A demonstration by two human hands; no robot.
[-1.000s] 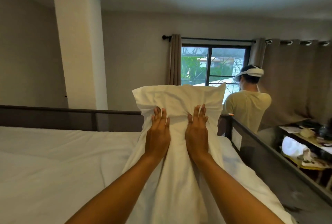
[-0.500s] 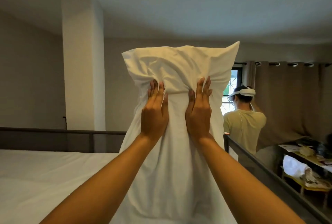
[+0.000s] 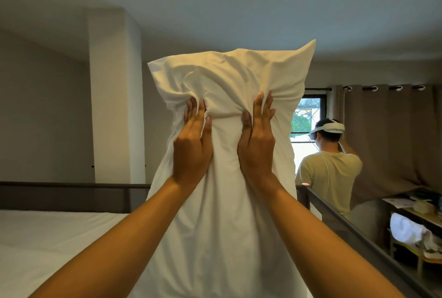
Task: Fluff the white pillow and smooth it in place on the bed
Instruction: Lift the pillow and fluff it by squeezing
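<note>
White cotton bunched under both hands. Left hand (image 3: 191, 151) pressed against pillow (image 3: 222, 214), fingers (image 3: 195, 112) curled into cloth, gripping a fold. Right hand (image 3: 257, 151) just beside it, thumb (image 3: 246, 121) and fingers dug into same gathered ridge, gripping too. Creases fanning out from the two grips across upper part. Pillow held upright in the air, long axis vertical, top corners above the hands, right corner peaked. Lower part hanging loose between the forearms, bottom edge out of frame, so contact with bed (image 3: 55, 245) impossible to tell. Bed at lower left, white sheet, flat. Dark rail (image 3: 71, 185) along far side of bed, second stretch running down the right side. White pillar (image 3: 114, 106) behind rail at left. Window (image 3: 307, 115) partly hidden by pillow, brown curtain (image 3: 392, 135) to its right. Second person (image 3: 330, 173) beyond rail at right, back turned, pale shirt, white headset, one arm raised to head. Cluttered shelf (image 3: 416, 214) at far right, white cloth bundle on lower level.
</note>
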